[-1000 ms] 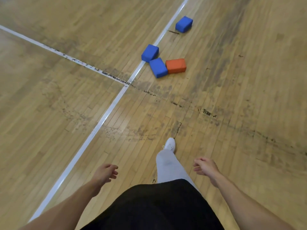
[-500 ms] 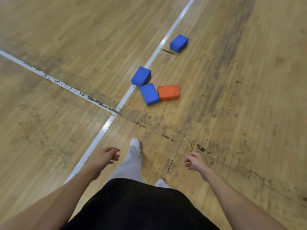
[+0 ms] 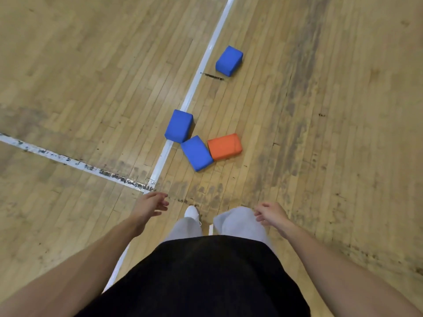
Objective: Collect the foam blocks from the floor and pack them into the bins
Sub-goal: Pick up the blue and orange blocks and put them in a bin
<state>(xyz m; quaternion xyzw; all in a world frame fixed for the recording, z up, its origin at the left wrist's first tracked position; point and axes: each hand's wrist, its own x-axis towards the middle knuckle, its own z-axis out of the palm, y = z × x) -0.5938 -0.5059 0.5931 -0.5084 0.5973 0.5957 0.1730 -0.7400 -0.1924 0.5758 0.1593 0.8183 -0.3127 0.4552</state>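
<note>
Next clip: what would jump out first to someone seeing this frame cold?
Four bright foam blocks on the worn wooden floor: an orange block against the near blue block, a second blue block beside them on the white line, and a far blue block alone beyond. At the bottom, the left hand and right hand hang empty, fingers loosely curled.

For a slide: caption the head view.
Empty left hand and right hand; three blue foam blocks, orange block ahead on floor.
</note>
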